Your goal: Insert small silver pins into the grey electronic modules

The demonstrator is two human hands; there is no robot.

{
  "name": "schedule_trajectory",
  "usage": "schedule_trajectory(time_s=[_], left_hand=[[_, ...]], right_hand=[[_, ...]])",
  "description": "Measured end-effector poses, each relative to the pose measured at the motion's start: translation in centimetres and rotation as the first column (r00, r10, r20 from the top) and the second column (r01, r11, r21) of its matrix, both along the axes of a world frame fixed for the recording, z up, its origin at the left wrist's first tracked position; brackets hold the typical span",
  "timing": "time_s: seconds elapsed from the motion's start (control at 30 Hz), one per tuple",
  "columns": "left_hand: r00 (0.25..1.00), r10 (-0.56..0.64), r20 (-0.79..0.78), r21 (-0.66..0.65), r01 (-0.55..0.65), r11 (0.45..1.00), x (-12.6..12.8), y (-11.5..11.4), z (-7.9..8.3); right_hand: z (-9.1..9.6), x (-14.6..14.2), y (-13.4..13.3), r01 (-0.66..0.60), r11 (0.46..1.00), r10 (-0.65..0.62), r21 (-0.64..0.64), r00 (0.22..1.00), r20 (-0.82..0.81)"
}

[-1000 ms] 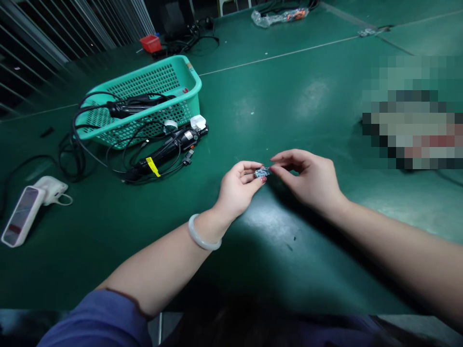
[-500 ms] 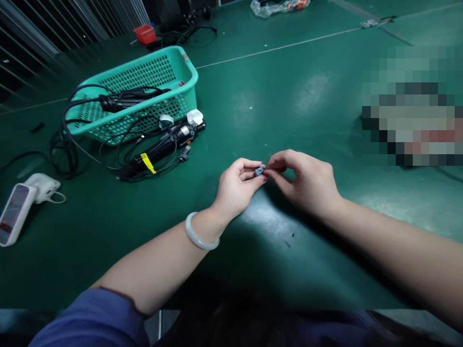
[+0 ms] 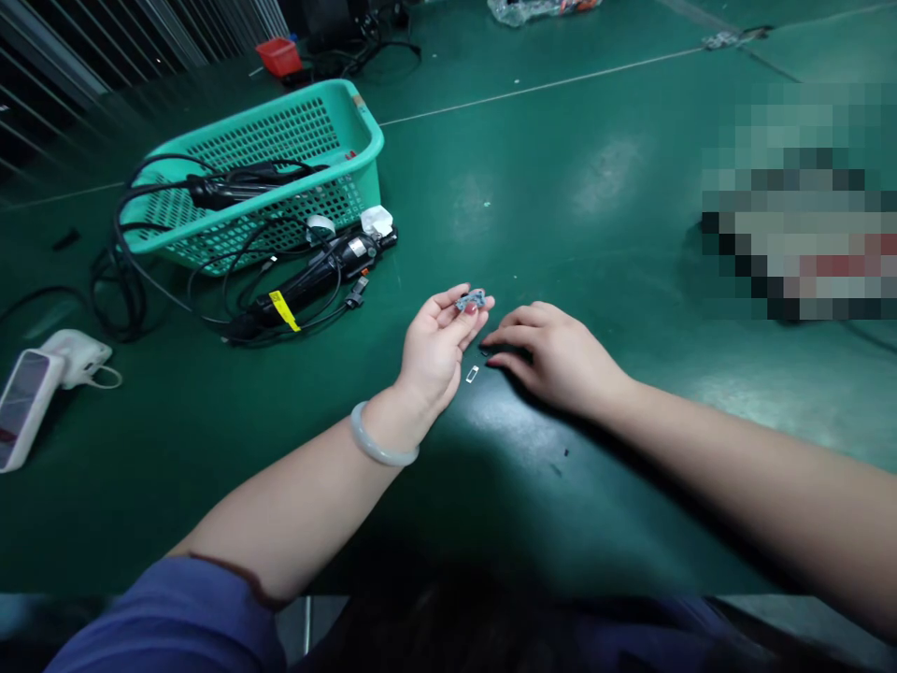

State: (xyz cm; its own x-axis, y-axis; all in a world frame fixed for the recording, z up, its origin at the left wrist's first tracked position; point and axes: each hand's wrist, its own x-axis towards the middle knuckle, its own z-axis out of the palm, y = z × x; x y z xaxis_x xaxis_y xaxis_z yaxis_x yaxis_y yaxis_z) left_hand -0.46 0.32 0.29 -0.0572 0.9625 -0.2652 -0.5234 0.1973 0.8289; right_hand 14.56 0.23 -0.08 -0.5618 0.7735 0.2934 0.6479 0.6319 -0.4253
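Observation:
My left hand (image 3: 438,341) pinches a small blue-grey part (image 3: 470,300) with metallic-looking bits between thumb and fingers, a little above the table. Its exact kind is too small to make out. To the right, my right hand (image 3: 553,355) rests low at the table surface, thumb and forefinger apart. A tiny dark piece (image 3: 484,352) lies by the gap between those fingertips; whether they touch it I cannot tell. Just below, a small white rectangular frame (image 3: 472,374) lies flat on the green table between the two hands.
A green plastic basket (image 3: 371,154) holds black cabled tools at the left. Before it lies a black cylindrical tool (image 3: 315,280) with cables. A white phone-like device (image 3: 32,402) sits far left, a red box (image 3: 278,58) behind. A pixelated area covers the right side.
My hands have come apart. The left moved slightly left and up with the blue-grey part; the right let go of it and lowered to the table. The white frame now shows on the table.

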Motion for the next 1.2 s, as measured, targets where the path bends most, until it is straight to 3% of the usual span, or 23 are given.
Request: schedule_trajectory(time_s=[0.23, 0.37, 0.47, 0.53, 0.8, 1.07, 1.2], left_hand=[[0.998, 0.012, -0.06, 0.023, -0.01, 1.0, 0.3, -0.1, 0.0], [0.993, -0.014, -0.115, 0.057, 0.021, 0.998, 0.3, -0.3, -0.3], [0.986, -0.044, -0.159, 0.074, 0.056, 0.996, 0.4, -0.4, -0.5], [0.983, -0.057, -0.173, 0.08, 0.071, 0.994, 0.3, -0.5, -0.6], [0.983, -0.132, -0.127, 0.108, 0.146, 0.983, 0.2, -0.6, -0.5], [0.991, -0.103, -0.086, 0.078, 0.11, 0.991, 0.2, -0.3, -0.5], [0.997, -0.03, -0.067, 0.045, 0.033, 0.998, 0.3, -0.2, -0.3]], right_hand=[[-0.3, -0.4, 0.2, -0.02, 0.999, 0.019, 0.032, 0.998, 0.054], [0.6, 0.4, 0.1, 0.093, 0.995, -0.098, -0.04, 0.987, -0.125], [1.2, 0.9, 0.1, 0.238, 0.968, -0.25, -0.077, 0.931, -0.267], [1.5, 1.0, 0.1, 0.271, 0.961, -0.276, -0.061, 0.907, -0.317], [0.9, 0.9, 0.6, 0.165, 0.976, -0.096, 0.141, 0.911, -0.4], [1.5, 1.0, 0.1, 0.169, 0.975, -0.1, 0.147, 0.917, -0.387], [1.2, 0.4, -0.7, -0.021, 0.991, 0.051, 0.132, 0.972, -0.228]])
